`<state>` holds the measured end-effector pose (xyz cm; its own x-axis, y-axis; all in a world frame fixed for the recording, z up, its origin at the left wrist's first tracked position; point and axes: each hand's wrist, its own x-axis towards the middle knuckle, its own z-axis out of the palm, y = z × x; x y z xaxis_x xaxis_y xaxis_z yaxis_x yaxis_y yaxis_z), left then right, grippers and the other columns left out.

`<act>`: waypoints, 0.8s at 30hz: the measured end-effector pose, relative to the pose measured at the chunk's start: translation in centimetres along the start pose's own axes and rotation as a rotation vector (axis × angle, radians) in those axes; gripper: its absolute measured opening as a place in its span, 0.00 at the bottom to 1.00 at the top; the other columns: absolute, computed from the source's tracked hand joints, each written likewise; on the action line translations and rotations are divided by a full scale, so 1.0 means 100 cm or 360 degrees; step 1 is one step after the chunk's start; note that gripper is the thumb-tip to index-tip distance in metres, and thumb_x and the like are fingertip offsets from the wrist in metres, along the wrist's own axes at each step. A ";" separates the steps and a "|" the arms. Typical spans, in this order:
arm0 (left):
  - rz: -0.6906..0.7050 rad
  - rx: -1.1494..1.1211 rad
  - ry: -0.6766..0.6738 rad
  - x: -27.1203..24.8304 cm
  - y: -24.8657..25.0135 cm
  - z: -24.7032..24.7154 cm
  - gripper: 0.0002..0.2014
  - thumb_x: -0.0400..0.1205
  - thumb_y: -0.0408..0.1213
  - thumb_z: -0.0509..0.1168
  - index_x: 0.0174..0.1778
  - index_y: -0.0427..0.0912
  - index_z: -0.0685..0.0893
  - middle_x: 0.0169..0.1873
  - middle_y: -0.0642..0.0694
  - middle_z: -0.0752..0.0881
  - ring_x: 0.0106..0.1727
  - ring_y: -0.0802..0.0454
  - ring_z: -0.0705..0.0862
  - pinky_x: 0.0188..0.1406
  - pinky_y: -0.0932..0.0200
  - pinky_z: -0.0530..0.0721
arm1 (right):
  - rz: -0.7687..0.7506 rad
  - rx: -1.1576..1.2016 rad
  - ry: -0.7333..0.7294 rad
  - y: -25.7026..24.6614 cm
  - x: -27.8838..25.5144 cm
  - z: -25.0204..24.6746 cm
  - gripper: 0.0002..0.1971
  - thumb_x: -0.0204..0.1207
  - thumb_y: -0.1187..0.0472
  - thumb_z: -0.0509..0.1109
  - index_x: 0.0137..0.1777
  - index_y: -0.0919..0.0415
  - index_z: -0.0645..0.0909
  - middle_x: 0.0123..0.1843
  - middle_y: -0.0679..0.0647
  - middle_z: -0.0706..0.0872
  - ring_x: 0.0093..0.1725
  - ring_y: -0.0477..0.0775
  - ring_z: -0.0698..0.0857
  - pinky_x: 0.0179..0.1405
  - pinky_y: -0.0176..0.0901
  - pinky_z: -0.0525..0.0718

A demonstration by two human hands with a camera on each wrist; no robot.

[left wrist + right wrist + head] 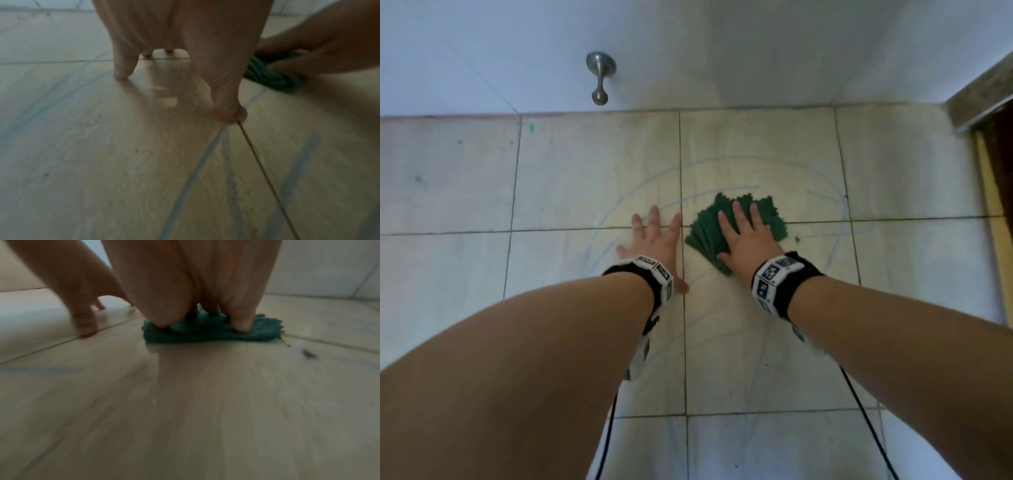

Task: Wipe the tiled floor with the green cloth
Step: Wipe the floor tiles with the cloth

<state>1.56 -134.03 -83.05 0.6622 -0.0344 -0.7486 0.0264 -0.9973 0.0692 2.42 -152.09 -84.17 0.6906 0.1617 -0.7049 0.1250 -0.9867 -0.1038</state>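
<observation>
- Fingers [736, 212] of our right hand [748, 240] lie straight and spread, pressing flat on the green cloth [774, 219], which sits bunched on the tiled floor [585, 164] near the wall.
- Our left hand [654, 240] rests just beside it, fingers splayed on bare tile, holding nothing.
- Blue scribble lines [619, 205] ring the cloth, so we judge wiping mid-way, most marks left.

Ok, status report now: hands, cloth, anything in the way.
Right hand flat, pressing green cloth onto tiled floor. Left hand open, braced on bare tile beside it. Blue marks ring both. Small scrap right of cloth; path otherwise unobstructed.
</observation>
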 end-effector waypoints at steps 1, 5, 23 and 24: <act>0.0000 -0.0008 -0.0008 0.000 -0.001 0.001 0.69 0.64 0.57 0.83 0.84 0.62 0.32 0.83 0.47 0.26 0.84 0.35 0.31 0.74 0.20 0.61 | 0.0007 0.0008 0.0016 -0.004 0.012 -0.012 0.41 0.87 0.43 0.59 0.88 0.49 0.34 0.88 0.54 0.30 0.86 0.66 0.33 0.84 0.66 0.48; 0.0005 -0.0052 -0.0041 0.004 -0.002 0.002 0.69 0.65 0.55 0.82 0.84 0.62 0.31 0.82 0.48 0.24 0.84 0.36 0.29 0.76 0.21 0.57 | -0.0010 0.0039 0.0082 -0.017 0.057 -0.054 0.41 0.87 0.43 0.59 0.89 0.50 0.36 0.89 0.55 0.32 0.87 0.68 0.35 0.84 0.67 0.49; -0.0017 -0.0040 -0.0105 0.003 0.002 -0.003 0.67 0.67 0.56 0.81 0.84 0.61 0.32 0.82 0.48 0.23 0.83 0.36 0.27 0.77 0.21 0.57 | -0.0103 -0.0082 0.0060 -0.015 0.021 -0.025 0.41 0.87 0.42 0.58 0.88 0.49 0.33 0.88 0.54 0.29 0.86 0.67 0.33 0.84 0.67 0.46; -0.0023 -0.0029 -0.0104 0.003 0.002 -0.003 0.67 0.67 0.56 0.81 0.84 0.61 0.32 0.82 0.48 0.24 0.83 0.36 0.28 0.76 0.21 0.57 | -0.0140 -0.0117 0.0028 -0.013 0.019 -0.021 0.41 0.87 0.41 0.58 0.88 0.48 0.33 0.88 0.54 0.29 0.86 0.66 0.33 0.85 0.65 0.46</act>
<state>1.95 -134.24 -83.07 0.6114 -0.0245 -0.7909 0.0499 -0.9963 0.0695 5.07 -150.48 -83.93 0.6871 0.2483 -0.6828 0.2369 -0.9650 -0.1126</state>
